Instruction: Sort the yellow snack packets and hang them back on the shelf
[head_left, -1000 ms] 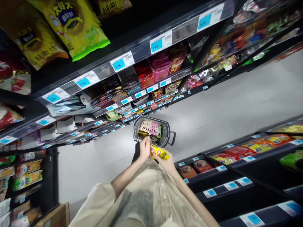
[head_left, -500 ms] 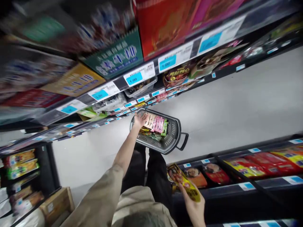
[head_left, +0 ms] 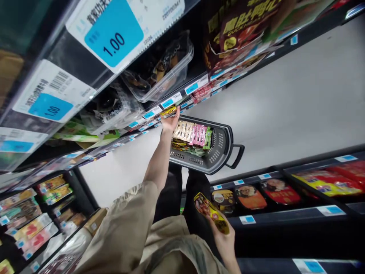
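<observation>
Left hand point(head_left: 170, 122) reaching mid-frame, pinching a small yellow packet point(head_left: 167, 111) at the shelf edge point(head_left: 152, 112), right hand point(head_left: 225, 243) lower centre gripping a yellow pouch point(head_left: 212, 213)

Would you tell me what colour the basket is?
Dark grey basket, in the head view.

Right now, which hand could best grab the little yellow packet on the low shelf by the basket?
Probably the left hand: its fingertips are at that small yellow packet, while the right hand is by the body, holding a yellow printed pouch.
</observation>
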Action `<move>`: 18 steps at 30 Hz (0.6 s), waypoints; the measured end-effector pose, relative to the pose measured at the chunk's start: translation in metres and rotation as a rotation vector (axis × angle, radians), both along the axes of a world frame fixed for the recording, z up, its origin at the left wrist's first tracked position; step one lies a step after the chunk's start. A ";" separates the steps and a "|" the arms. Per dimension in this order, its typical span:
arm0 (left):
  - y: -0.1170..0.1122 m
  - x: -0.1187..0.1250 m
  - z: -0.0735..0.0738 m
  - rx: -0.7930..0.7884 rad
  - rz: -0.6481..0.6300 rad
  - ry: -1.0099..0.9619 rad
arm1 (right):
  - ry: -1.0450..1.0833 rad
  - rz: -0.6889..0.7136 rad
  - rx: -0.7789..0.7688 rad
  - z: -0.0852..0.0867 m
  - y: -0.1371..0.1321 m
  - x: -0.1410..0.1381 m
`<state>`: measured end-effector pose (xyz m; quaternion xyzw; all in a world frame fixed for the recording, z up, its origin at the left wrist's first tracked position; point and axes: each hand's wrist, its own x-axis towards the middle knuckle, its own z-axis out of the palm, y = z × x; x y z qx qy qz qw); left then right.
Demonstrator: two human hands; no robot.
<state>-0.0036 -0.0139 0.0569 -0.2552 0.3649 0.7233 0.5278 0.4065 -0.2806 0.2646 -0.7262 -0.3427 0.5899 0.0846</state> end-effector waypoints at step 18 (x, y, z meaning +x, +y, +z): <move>-0.062 0.088 0.003 -0.319 -0.014 0.066 | 0.125 0.523 0.484 -0.026 0.137 -0.060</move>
